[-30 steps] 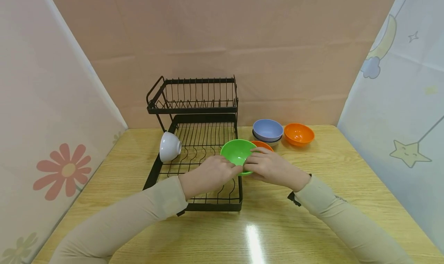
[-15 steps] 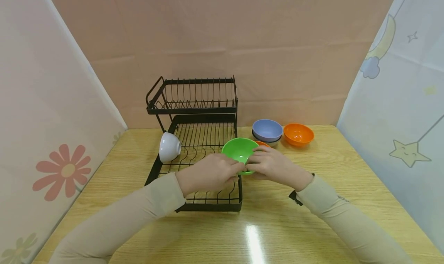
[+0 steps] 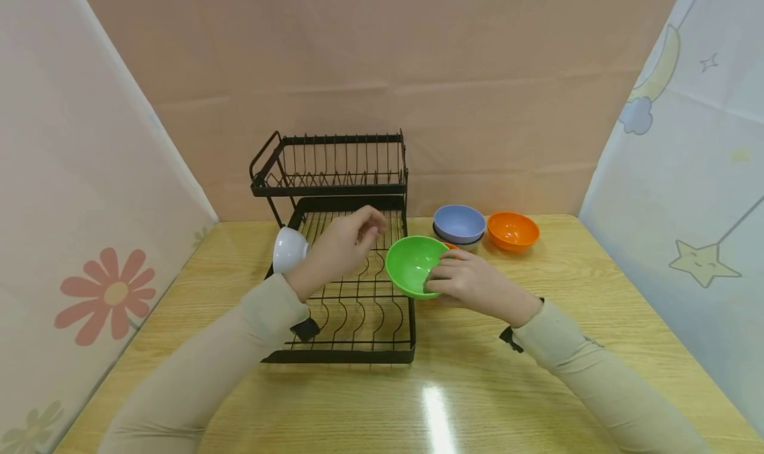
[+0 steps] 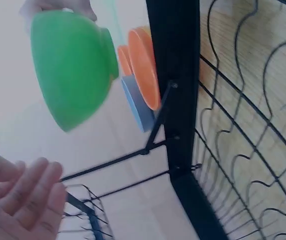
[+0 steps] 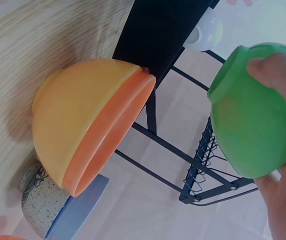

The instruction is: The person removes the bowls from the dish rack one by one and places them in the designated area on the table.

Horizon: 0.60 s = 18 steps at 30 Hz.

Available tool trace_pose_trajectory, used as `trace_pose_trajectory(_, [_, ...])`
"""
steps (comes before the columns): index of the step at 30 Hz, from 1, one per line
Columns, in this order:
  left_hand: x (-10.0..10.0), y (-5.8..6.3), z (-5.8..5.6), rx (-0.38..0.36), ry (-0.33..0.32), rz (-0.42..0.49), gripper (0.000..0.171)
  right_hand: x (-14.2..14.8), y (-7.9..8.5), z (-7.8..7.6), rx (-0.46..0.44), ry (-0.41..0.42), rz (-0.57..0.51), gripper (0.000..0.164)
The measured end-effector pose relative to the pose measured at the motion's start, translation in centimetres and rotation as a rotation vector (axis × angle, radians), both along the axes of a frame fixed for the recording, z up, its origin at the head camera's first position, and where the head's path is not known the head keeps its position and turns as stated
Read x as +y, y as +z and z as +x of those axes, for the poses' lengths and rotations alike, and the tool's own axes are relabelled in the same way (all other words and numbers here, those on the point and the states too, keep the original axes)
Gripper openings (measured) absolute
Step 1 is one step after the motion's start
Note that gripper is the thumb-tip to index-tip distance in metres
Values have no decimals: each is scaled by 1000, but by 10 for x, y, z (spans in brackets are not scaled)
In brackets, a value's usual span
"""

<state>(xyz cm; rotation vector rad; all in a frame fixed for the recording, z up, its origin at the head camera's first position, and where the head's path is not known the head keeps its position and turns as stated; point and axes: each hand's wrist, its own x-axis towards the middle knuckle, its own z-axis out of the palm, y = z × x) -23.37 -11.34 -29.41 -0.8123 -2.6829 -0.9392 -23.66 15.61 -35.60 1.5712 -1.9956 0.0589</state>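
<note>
My right hand (image 3: 468, 283) grips a green bowl (image 3: 410, 263) by its near right rim, holding it up beside the black dish rack (image 3: 358, 356). In the right wrist view the thumb lies on the bowl's outer wall. My left hand (image 3: 341, 240) is over the rack's lower tier, apart from the bowl, with loosely bent fingers and nothing in them. A white bowl (image 3: 288, 248) stands tipped on its side at the rack's left, partly behind the left forearm. Just under the green bowl sits an orange bowl (image 5: 113, 131) nested in a yellow bowl (image 5: 70, 117), mostly hidden in the head view.
A blue bowl (image 3: 459, 223) rests in a speckled bowl (image 5: 42, 197) at the back right. Another orange bowl (image 3: 513, 231) stands to its right. The rack's upper tier (image 3: 334, 190) rises over the back of the lower one. Wooden table (image 3: 537, 321) lies all around.
My left hand has let go of the green bowl and moved up and left over the rack. The right hand still holds the bowl, which has shifted slightly right.
</note>
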Motion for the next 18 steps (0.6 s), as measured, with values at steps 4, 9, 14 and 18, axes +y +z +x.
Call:
trace_pose_trajectory(4, [-8, -9, -10, -145, 60, 14, 18, 1, -2, 0, 0, -6, -2, 33])
trace_pose_trajectory(9, [-15, -23, -19, -315, 69, -44, 21, 3, -3, -1, -1, -13, 6, 34])
trace_pose_trajectory(14, [-19, -37, -24, -417, 17, -165, 19, 3, -4, -1, -1, -15, 9, 35])
trace_pose_trajectory(18, [-21, -45, -25, -439, -49, -289, 18, 3, -4, -1, -13, -15, 4, 35])
